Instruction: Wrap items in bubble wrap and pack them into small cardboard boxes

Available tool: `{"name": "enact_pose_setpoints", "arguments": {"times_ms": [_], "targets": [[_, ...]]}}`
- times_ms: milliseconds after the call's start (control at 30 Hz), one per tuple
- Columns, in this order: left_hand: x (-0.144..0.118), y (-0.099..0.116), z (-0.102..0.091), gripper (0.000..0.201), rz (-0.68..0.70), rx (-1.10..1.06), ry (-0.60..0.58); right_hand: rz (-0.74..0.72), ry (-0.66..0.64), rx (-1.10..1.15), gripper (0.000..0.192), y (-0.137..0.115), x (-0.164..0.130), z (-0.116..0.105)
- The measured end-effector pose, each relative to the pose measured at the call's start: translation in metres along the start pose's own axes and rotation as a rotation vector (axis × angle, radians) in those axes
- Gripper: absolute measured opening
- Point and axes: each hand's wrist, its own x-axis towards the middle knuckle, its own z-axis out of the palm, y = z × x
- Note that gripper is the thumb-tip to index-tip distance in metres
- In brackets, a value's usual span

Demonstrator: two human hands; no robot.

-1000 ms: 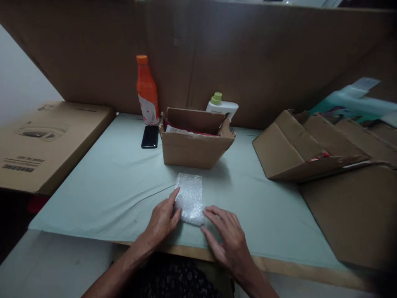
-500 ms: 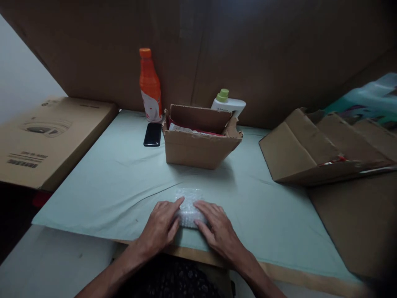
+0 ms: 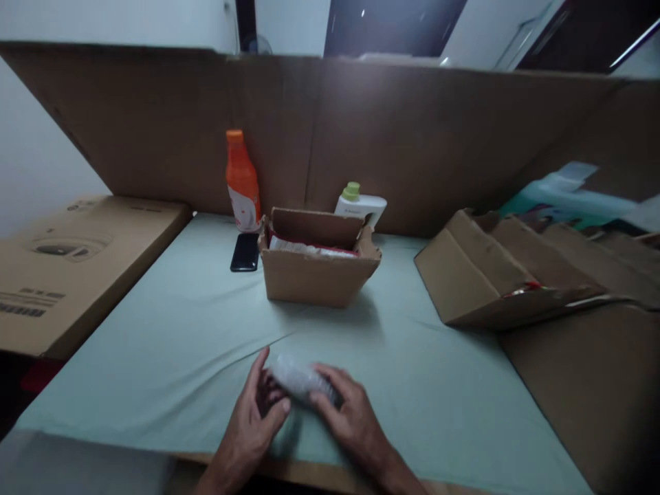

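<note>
A bubble-wrapped packet [image 3: 298, 378], whitish and slightly blurred, is tilted just above the cloth near the front of the table. My right hand [image 3: 346, 404] grips its right end, thumb in front and fingers behind. Beside the packet's left end, my left hand [image 3: 258, 404] is cupped with thumb and fingers apart; whether a fingertip touches the wrap I cannot tell. What the wrap holds inside is hidden. Beyond both hands stands an open cardboard box [image 3: 309, 278] with red and white packs in it.
A black phone [image 3: 245, 253], an orange bottle [image 3: 242, 182] and a white bottle with a green cap [image 3: 361, 206] stand or lie behind. Cardboard boxes [image 3: 464, 275] are at right, a flat carton [image 3: 87, 268] at left. A tall cardboard panel [image 3: 170, 130] closes the back.
The packet has gone from flat on the cloth to lifted and tilted in my right hand. My left hand has opened off it. The view has tipped upward, showing the room beyond the panel.
</note>
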Motion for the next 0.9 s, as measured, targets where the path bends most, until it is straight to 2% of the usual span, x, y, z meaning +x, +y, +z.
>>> {"name": "enact_pose_setpoints", "arguments": {"times_ms": [100, 167, 233, 267, 333, 400, 467, 567, 633, 700, 767, 833, 867, 900], "targets": [[0.006, -0.004, 0.009, 0.085, -0.012, 0.005, -0.134, -0.004, -0.088, 0.134, 0.033, -0.004, -0.011, -0.008], [0.008, -0.006, 0.016, 0.085, 0.009, 0.026, -0.187, 0.029, -0.119, 0.242, 0.053, -0.001, -0.017, -0.018], [0.008, -0.011, 0.022, 0.085, 0.055, 0.059, -0.234, 0.113, -0.211, 0.383, 0.078, 0.004, -0.022, -0.026], [0.007, -0.014, 0.024, 0.084, 0.088, 0.097, -0.256, 0.161, -0.258, 0.431, 0.083, 0.007, -0.024, -0.029], [0.007, -0.016, 0.026, 0.079, 0.191, 0.227, -0.314, 0.228, -0.307, 0.448, 0.073, 0.012, -0.025, -0.031], [0.014, -0.006, 0.023, 0.079, 0.346, 0.398, -0.344, 0.243, -0.291, 0.405, 0.052, 0.015, -0.023, -0.034], [0.030, 0.021, 0.017, 0.084, 0.529, 0.558, -0.282, 0.209, -0.287, 0.360, 0.038, 0.015, -0.018, -0.043], [0.066, 0.082, 0.004, 0.080, 0.819, 0.781, -0.005, 0.158, -0.242, 0.199, 0.029, 0.012, -0.007, -0.079], [0.094, 0.119, -0.004, 0.078, 0.989, 0.926, 0.189, 0.079, -0.130, 0.074, 0.026, 0.007, 0.003, -0.113], [0.118, 0.141, -0.009, 0.070, 1.059, 1.032, 0.287, -0.070, 0.049, -0.002, 0.025, -0.003, 0.019, -0.151], [0.133, 0.144, -0.010, 0.047, 1.074, 1.064, 0.290, -0.237, 0.240, -0.046, 0.024, -0.021, 0.043, -0.184], [0.138, 0.134, -0.010, 0.028, 1.099, 1.038, 0.253, -0.346, 0.368, -0.119, 0.019, -0.047, 0.077, -0.205], [0.138, 0.128, -0.009, 0.024, 1.111, 1.018, 0.233, -0.376, 0.369, -0.166, 0.016, -0.060, 0.098, -0.210], [0.136, 0.121, -0.008, 0.023, 1.117, 1.002, 0.216, -0.399, 0.311, -0.211, 0.015, -0.072, 0.120, -0.211]]}}
